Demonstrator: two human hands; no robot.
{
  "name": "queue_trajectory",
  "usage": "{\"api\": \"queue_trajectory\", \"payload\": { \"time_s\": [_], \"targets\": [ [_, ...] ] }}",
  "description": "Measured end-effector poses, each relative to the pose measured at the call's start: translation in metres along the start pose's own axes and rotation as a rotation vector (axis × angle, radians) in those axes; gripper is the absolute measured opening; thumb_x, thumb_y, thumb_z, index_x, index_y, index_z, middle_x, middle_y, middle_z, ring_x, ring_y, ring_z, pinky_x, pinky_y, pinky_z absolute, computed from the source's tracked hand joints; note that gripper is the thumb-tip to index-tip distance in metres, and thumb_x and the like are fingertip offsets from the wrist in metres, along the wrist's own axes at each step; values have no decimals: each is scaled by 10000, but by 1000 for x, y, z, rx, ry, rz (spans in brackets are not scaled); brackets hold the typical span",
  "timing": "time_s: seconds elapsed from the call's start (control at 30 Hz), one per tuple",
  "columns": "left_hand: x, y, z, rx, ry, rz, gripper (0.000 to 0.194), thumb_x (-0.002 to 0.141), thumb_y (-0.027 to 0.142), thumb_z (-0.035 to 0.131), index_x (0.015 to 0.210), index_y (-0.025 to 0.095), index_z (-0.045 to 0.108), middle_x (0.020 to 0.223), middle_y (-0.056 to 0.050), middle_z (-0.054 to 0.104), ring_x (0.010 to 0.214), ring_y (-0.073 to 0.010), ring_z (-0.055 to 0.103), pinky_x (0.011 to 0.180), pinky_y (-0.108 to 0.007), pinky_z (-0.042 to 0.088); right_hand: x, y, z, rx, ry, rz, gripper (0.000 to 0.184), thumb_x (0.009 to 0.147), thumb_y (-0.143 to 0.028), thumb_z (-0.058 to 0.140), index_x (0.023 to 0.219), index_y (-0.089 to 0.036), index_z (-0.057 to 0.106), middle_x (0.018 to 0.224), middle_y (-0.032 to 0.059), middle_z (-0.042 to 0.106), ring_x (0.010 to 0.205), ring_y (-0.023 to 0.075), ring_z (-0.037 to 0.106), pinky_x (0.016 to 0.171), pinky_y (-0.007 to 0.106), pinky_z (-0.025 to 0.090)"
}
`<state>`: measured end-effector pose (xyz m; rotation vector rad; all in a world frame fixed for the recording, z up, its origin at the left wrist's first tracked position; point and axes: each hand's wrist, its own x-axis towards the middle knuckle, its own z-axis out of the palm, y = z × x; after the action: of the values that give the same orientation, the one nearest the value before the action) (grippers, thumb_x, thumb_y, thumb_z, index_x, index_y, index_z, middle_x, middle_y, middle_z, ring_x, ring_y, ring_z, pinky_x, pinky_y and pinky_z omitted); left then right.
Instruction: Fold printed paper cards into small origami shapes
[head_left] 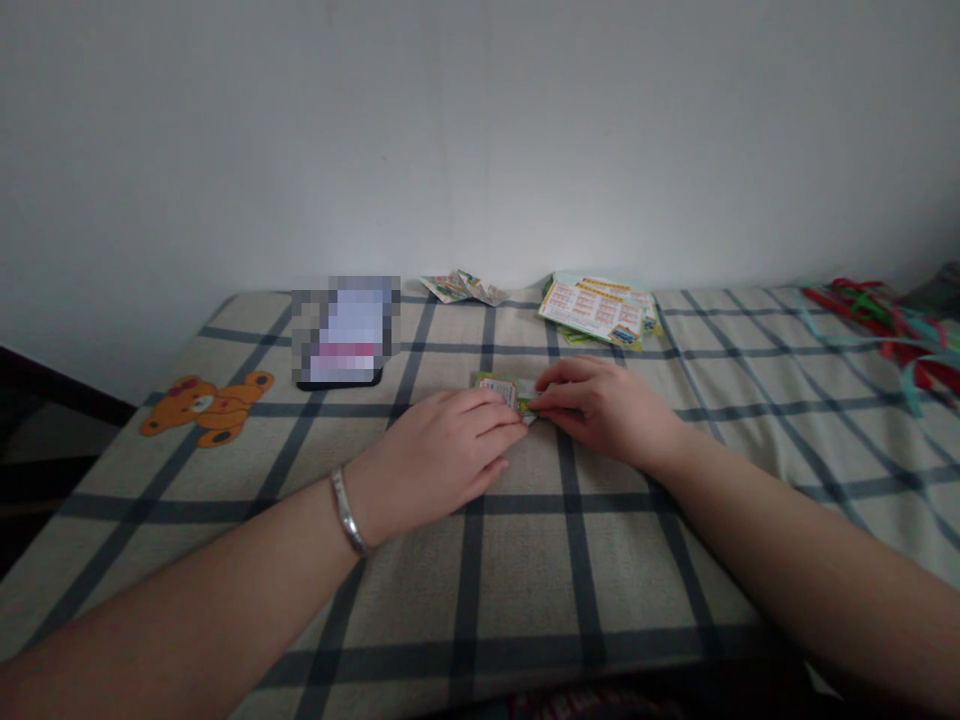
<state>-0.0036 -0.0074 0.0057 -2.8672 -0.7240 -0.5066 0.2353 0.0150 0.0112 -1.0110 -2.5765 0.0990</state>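
Observation:
A small folded piece of printed paper (pixel 501 387), orange, green and white, lies on the checked cloth (pixel 525 560) near the middle. My left hand (pixel 442 455) rests palm down, its fingers laid flat over the paper's left part. My right hand (pixel 607 408) comes in from the right with its fingers pressed together, pinching the paper's right edge. A silver bangle (pixel 349 514) sits on my left wrist. Most of the paper is hidden under my fingers.
A stack of orange printed leaflets (pixel 598 309) lies at the back, right of centre, with smaller folded paper pieces (pixel 463 288) beside it. A phone (pixel 343 333) lies at the back left. A bear print (pixel 208 404) marks the cloth's left. Red and green ribbons (pixel 885 315) lie far right.

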Motion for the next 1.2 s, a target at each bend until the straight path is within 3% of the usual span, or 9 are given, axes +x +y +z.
{"api": "queue_trajectory", "payload": {
  "time_s": [0.17,0.37,0.8,1.03,1.2],
  "targets": [
    [-1,-6,2,-53,-46,-74,338,902,280,560,1227,201,609,1245,-52,633,1179,-237,539,1077,-464,416,4,0,5,-47,38,-1,188,896,-219,571,965,-212,746,1063,69,684,901,191,624,784,318,481],
    [-2,-6,3,-97,-41,-96,301,913,258,541,1197,202,622,1230,-42,638,1167,-216,544,1054,-417,440,5,-2,4,-37,-3,4,195,902,-214,560,956,-203,747,1028,61,700,915,197,620,809,321,477],
    [1,6,-3,48,-64,-62,326,945,273,476,1216,148,605,1248,-73,634,1182,-246,534,1039,-439,442,3,1,6,-57,19,4,192,901,-232,576,977,-232,752,1033,38,704,908,184,623,789,309,482],
    [-1,11,-8,64,-104,-93,369,903,219,495,1254,146,583,1301,-70,605,1211,-241,524,1054,-419,428,-1,-6,-1,-141,23,35,214,896,-244,582,1035,-275,742,1189,27,678,949,200,651,767,310,505],
    [-1,10,-9,79,-117,-93,370,895,214,493,1245,146,589,1299,-76,606,1210,-244,530,1043,-420,434,-3,-9,-5,-143,-52,-55,220,919,-258,558,1050,-289,732,1232,19,660,999,193,635,819,318,501]
  ]
}}
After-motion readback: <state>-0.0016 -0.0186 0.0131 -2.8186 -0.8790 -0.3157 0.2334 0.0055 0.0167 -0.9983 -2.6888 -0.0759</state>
